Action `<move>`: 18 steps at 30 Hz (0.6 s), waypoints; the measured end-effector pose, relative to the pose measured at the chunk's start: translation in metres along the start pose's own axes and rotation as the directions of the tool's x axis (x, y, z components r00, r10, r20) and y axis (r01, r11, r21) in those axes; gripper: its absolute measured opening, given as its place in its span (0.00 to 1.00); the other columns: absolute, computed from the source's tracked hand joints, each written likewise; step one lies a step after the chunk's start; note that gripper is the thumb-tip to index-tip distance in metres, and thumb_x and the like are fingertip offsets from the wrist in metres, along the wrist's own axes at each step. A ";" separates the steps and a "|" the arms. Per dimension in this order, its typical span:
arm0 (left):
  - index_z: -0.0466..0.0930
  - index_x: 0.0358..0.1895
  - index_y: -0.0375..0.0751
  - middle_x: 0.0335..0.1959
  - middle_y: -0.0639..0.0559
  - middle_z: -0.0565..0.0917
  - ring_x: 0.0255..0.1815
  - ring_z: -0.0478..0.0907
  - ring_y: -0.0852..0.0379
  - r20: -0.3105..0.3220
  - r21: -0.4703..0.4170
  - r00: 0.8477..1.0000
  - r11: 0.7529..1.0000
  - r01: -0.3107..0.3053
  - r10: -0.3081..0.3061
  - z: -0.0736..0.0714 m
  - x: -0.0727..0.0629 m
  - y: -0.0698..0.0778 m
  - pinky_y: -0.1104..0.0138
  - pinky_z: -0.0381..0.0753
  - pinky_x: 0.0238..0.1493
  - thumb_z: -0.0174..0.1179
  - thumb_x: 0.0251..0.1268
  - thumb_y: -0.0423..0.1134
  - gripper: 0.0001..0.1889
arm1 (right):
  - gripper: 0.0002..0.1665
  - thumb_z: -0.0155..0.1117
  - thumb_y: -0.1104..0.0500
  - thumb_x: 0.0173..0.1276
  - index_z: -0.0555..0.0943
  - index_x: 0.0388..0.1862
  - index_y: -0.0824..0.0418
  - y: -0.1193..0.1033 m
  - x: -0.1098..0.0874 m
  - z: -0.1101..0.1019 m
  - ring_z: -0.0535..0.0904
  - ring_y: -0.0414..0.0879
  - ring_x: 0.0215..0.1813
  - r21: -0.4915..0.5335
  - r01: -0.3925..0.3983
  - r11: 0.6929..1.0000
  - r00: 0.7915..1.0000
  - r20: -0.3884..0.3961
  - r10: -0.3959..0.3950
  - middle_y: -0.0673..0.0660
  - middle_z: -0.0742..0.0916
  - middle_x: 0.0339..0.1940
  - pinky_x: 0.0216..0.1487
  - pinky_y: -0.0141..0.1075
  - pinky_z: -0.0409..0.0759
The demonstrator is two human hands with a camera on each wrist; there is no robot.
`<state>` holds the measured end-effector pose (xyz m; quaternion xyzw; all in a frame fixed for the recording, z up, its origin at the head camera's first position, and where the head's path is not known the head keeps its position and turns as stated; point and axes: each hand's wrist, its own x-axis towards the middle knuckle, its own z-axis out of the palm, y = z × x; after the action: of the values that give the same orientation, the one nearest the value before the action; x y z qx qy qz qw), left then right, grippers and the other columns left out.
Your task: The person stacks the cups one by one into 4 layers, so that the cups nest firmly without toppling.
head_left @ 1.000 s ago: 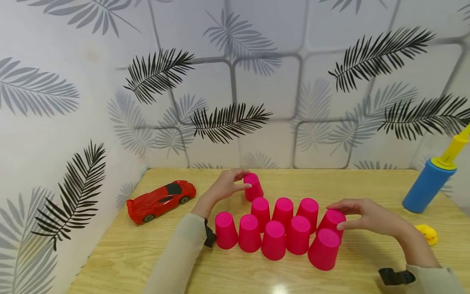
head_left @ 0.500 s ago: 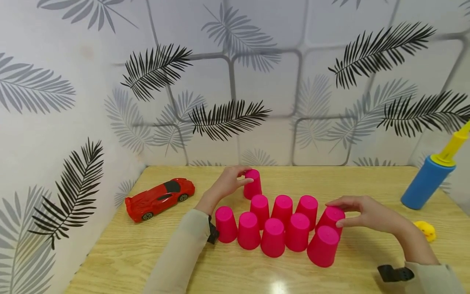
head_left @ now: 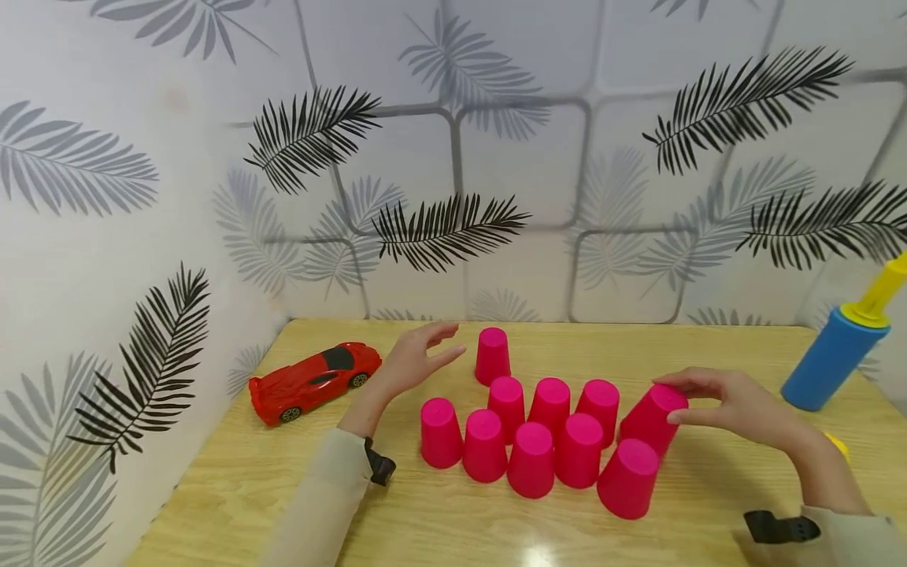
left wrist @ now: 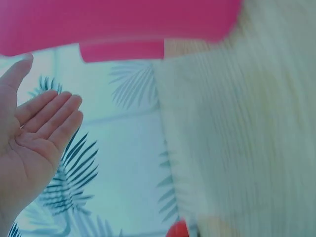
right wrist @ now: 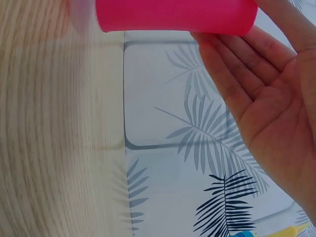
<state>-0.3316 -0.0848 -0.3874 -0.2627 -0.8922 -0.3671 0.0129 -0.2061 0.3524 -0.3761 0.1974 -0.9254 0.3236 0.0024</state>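
Several pink cups stand upside down on the wooden table. My left hand (head_left: 418, 358) is off to the left of the rearmost cup (head_left: 492, 357), with a gap between its fingertips and that cup. In the left wrist view the left hand (left wrist: 37, 128) has its fingers straight and its palm bare. At the right end of the group, my right hand (head_left: 726, 405) pinches a tilted pink cup (head_left: 650, 421) near its top, between thumb and fingers. Right in front of it stands another pink cup (head_left: 627, 479). The right wrist view shows the gripped cup (right wrist: 177, 15) above the palm.
A red toy car (head_left: 315, 382) sits at the left on the table (head_left: 234, 504). A blue and yellow pump (head_left: 836, 354) stands at the far right, and a small yellow thing (head_left: 838, 445) is partly hidden behind the right wrist. The patterned wall (head_left: 510, 157) rises behind the table.
My left hand has let go of the rearmost cup and drawn back to the left. My right hand has shifted slightly, and the cup it pinches now tilts more.
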 end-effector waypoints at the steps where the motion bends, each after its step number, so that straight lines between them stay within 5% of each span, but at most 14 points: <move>1: 0.72 0.68 0.41 0.65 0.44 0.78 0.66 0.76 0.44 0.006 -0.005 1.000 1.000 -0.002 0.002 -0.004 -0.006 -0.001 0.55 0.75 0.68 0.62 0.67 0.47 0.28 | 0.28 0.72 0.53 0.61 0.79 0.60 0.60 0.001 0.000 -0.001 0.78 0.22 0.46 -0.017 -0.008 1.000 1.000 -0.026 0.008 0.55 0.88 0.49 0.44 0.27 0.84; 5: 0.73 0.67 0.41 0.64 0.44 0.79 0.65 0.77 0.46 0.052 -0.018 0.998 1.000 -0.025 0.026 -0.019 -0.027 -0.003 0.56 0.76 0.67 0.62 0.66 0.48 0.28 | 0.29 0.72 0.53 0.61 0.79 0.60 0.60 0.004 0.002 -0.005 0.74 0.18 0.46 -0.067 -0.019 0.998 0.992 -0.128 0.010 0.59 0.86 0.52 0.44 0.21 0.81; 10: 0.74 0.65 0.42 0.61 0.45 0.81 0.63 0.78 0.46 0.139 -0.025 0.988 0.998 -0.058 0.061 -0.031 -0.053 0.001 0.55 0.77 0.67 0.67 0.62 0.47 0.29 | 0.30 0.75 0.61 0.57 0.79 0.59 0.66 0.006 0.014 -0.002 0.71 0.13 0.46 -0.100 0.081 0.992 0.954 -0.282 -0.106 0.64 0.85 0.51 0.44 0.10 0.74; 15: 0.73 0.65 0.40 0.60 0.45 0.81 0.63 0.78 0.44 0.245 -0.038 0.967 0.997 -0.060 0.068 -0.033 -0.071 0.004 0.52 0.77 0.65 0.69 0.58 0.50 0.33 | 0.33 0.76 0.67 0.52 0.78 0.59 0.66 0.002 0.035 0.005 0.71 0.11 0.47 -0.123 0.183 0.975 0.903 -0.372 -0.216 0.47 0.83 0.50 0.46 0.07 0.71; 18: 0.74 0.64 0.39 0.60 0.46 0.81 0.61 0.79 0.44 0.269 -0.020 0.961 0.998 -0.062 0.065 -0.031 -0.077 0.005 0.53 0.78 0.64 0.71 0.56 0.50 0.34 | 0.32 0.76 0.69 0.51 0.79 0.57 0.67 -0.002 0.052 0.011 0.72 0.12 0.48 -0.101 0.236 0.967 0.893 -0.369 -0.257 0.49 0.84 0.49 0.47 0.09 0.73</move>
<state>-0.2682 -0.1377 -0.3778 -0.3385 -0.8748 -0.3324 -0.0983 -0.2515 0.3256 -0.3766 0.2467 -0.8832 0.3278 0.2271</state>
